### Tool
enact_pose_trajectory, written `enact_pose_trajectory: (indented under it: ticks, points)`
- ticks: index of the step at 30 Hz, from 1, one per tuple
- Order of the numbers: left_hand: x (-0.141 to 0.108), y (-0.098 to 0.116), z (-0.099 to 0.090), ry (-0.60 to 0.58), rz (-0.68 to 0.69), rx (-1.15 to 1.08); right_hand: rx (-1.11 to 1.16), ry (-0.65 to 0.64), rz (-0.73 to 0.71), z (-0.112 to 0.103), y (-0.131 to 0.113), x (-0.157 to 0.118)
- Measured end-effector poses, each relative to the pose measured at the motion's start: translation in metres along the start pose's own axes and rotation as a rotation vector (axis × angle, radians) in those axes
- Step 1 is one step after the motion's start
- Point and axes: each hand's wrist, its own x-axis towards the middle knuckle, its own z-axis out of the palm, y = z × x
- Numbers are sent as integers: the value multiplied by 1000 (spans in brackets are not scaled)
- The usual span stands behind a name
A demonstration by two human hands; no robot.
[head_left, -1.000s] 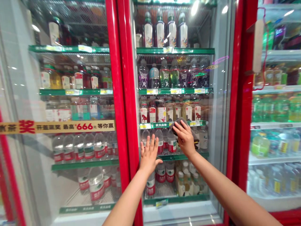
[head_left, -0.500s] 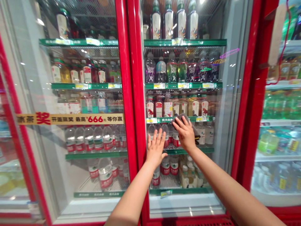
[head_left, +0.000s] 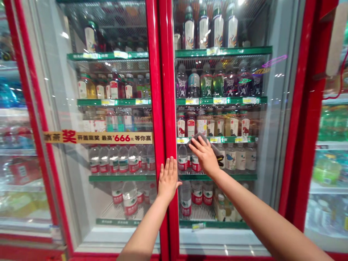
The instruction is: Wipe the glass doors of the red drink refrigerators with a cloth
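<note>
With fingers stretched out, my left hand (head_left: 168, 181) rests flat on the red door frame (head_left: 165, 90) between the two glass doors of a drinks fridge. My right hand (head_left: 204, 156) presses a dark grey cloth (head_left: 216, 152) with a black and yellow edge against the right glass door (head_left: 217, 237). Its fingers lie over the cloth, which partly shows past the hand on the right. Behind the glass at that height are water bottles (head_left: 183, 159) with red labels and a green shelf edge (head_left: 217, 177).
The left glass door carries a gold strip (head_left: 99, 137) with red and black lettering. Drink bottles stand on several shelves inside. A beige vertical piece (head_left: 336, 40) with a red cord sits at the right, beside another fridge. More shelves of drinks (head_left: 17, 127) show at the left edge.
My left hand has moved left from the right glass door onto the red frame. My right hand and the cloth have slid left over the glass. The view has shifted left.
</note>
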Motion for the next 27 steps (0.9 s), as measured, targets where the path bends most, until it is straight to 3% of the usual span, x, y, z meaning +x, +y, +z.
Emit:
enact_pose_trajectory:
  ticks: [2, 5, 9, 13, 16, 19, 23, 27]
  points:
    - [0, -1, 4, 2, 3, 0, 14, -95, -118, 5, -12, -11]
    - [-2, -2, 9, 5, 13, -4, 31, -208, -258, -4, -7, -31]
    - [-5, 0, 14, -7, 12, -1, 12, -135, -162, -11, 8, -17]
    - [-6, 1, 11, -31, 12, -6, 3, -36, -97, 10, -12, 8]
    - [-8, -1, 4, -46, 26, -3, 3, -115, -209, 20, -28, -5]
    - [-14, -6, -3, -54, 60, -5, 0, -176, -336, 15, -26, -24]
    - [-26, -10, -1, -57, 58, 5, -68, -73, -229, 10, -19, -11]
    - [-31, -10, 5, -50, 43, 16, -88, 59, -96, 27, -37, 17]
